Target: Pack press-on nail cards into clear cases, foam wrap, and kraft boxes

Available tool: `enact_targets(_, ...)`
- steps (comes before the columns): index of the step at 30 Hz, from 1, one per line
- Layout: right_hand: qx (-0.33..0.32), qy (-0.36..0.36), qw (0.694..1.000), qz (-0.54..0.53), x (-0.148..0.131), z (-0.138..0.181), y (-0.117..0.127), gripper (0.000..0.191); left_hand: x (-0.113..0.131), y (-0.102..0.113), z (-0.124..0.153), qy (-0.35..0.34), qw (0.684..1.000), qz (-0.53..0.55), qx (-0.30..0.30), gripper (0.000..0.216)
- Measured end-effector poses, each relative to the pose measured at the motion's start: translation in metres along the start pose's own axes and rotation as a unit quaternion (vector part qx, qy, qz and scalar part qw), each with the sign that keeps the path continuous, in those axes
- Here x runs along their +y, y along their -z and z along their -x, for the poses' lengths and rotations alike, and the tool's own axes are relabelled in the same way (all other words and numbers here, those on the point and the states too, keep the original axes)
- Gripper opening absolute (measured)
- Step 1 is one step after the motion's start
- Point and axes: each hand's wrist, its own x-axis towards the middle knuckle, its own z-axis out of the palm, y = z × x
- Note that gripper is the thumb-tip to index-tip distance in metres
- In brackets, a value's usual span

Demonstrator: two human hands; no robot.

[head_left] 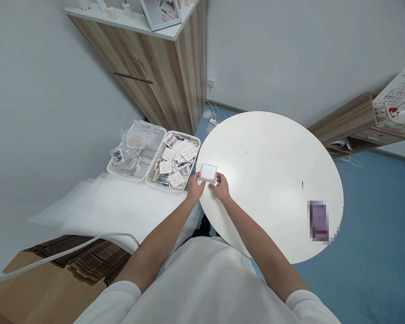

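Observation:
A small whitish, see-through-looking box (pixel 208 172) is held between my two hands at the left edge of the round white table (pixel 270 153). My left hand (pixel 195 186) grips its left side, with the thumb along the near edge. On the opposite side, my right hand (pixel 221 186) closes on the box with thumb and fingers. What lies inside the box cannot be made out. Just left of my hands stands a white basket (pixel 150 179) full of printed cards (pixel 176 179), some showing coloured nail designs.
Another basket (pixel 124 174) holds clear plastic boxes (pixel 143 135). Sheets of white foam wrap (pixel 121 202) lie in front of the baskets, above folded cardboard (pixel 54 283). A blurred purple item (pixel 319 220) rests at the table's right. Behind stands a wooden cabinet (pixel 148 63).

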Motion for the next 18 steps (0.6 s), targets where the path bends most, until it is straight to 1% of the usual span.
enact_targets(3, -0.013, -0.006, 1.000, -0.024, -0.002, 0.004, 0.001, 0.070, 0.000, 0.000, 0.004, -0.002, 1.000, -0.001, -0.002, 0.056)
enact_targets(6, -0.013, -0.016, 0.999, -0.049, -0.001, 0.014, 0.006, 0.074, 0.004, 0.002, 0.013, -0.005, 1.000, -0.003, 0.002, 0.059)
enact_targets(9, -0.005, -0.042, 0.997, -0.072, 0.004, 0.029, 0.015, 0.071, 0.009, 0.006, 0.027, -0.007, 1.000, -0.004, 0.011, 0.056)
enact_targets(12, -0.014, -0.074, 0.993, -0.092, 0.014, 0.046, 0.029, 0.063, 0.014, 0.009, 0.046, -0.011, 1.000, 0.010, 0.007, 0.047)
enact_targets(14, -0.038, -0.085, 0.991, -0.097, 0.023, 0.058, 0.038, 0.054, 0.015, 0.009, 0.060, 0.002, 1.000, 0.026, -0.012, 0.039)
enact_targets(18, -0.106, -0.083, 0.986, -0.100, 0.039, 0.078, 0.052, 0.036, 0.014, 0.005, 0.088, 0.038, 0.994, 0.058, -0.085, 0.030)
